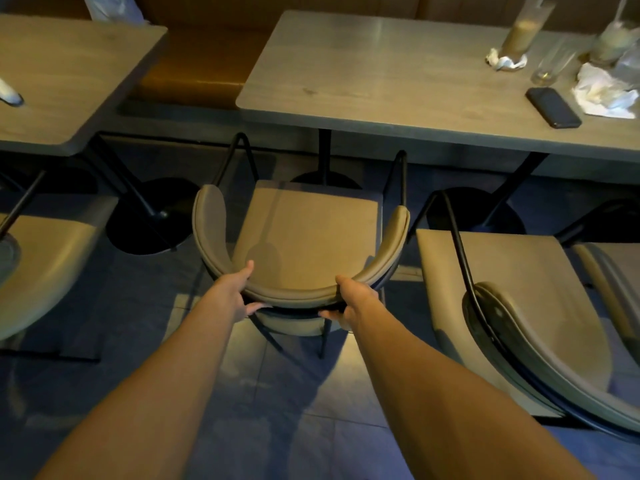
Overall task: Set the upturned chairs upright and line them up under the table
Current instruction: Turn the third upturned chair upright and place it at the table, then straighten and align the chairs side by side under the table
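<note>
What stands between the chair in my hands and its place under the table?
Little that shows. The chair, held at its backrest by the left hand and right hand, faces the table squarely. The black pedestal stands ahead of it, so it may limit how deep the chair goes.

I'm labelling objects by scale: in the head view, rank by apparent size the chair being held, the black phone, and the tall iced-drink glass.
1. Chair being held, by far the largest.
2. and 3. Black phone and tall iced-drink glass look alike in size; the glass sits farther away, so I won't rank them.
</note>
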